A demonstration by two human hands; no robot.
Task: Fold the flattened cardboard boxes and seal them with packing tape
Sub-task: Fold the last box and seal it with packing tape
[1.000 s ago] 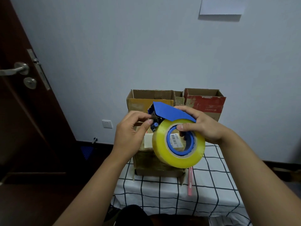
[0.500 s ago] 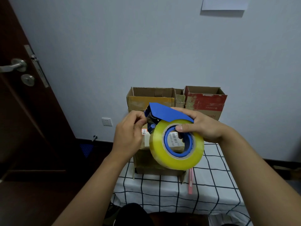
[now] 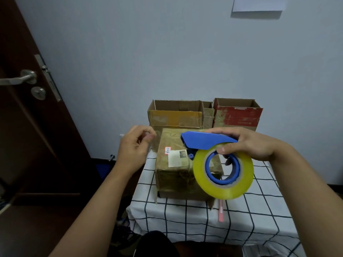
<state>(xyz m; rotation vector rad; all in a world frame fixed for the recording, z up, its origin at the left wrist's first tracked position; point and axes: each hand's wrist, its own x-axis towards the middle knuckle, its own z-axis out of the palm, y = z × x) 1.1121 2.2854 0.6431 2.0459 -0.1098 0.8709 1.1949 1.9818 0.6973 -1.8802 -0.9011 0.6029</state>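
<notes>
My right hand (image 3: 254, 143) grips a blue tape dispenser (image 3: 207, 140) carrying a big yellow roll of packing tape (image 3: 222, 190), held just above and in front of a closed brown cardboard box (image 3: 174, 175). The box stands on the table and has old tape and a white label on it. My left hand (image 3: 133, 147) hovers left of the box's far corner, a hand's width from the dispenser's nose. Its thumb and forefinger are pinched on the tape end; the clear strip itself is barely visible.
Behind the closed box, against the wall, stand an open brown box (image 3: 174, 117), a narrow box (image 3: 207, 115) and an open red box (image 3: 237, 117). A pink pen-like tool (image 3: 220, 212) lies on the checked tablecloth (image 3: 185, 219). A dark door (image 3: 27, 127) is at the left.
My left hand has drawn away leftwards from the dispenser's nose. My right hand has lowered the dispenser and shifted it right, uncovering the closed box's top.
</notes>
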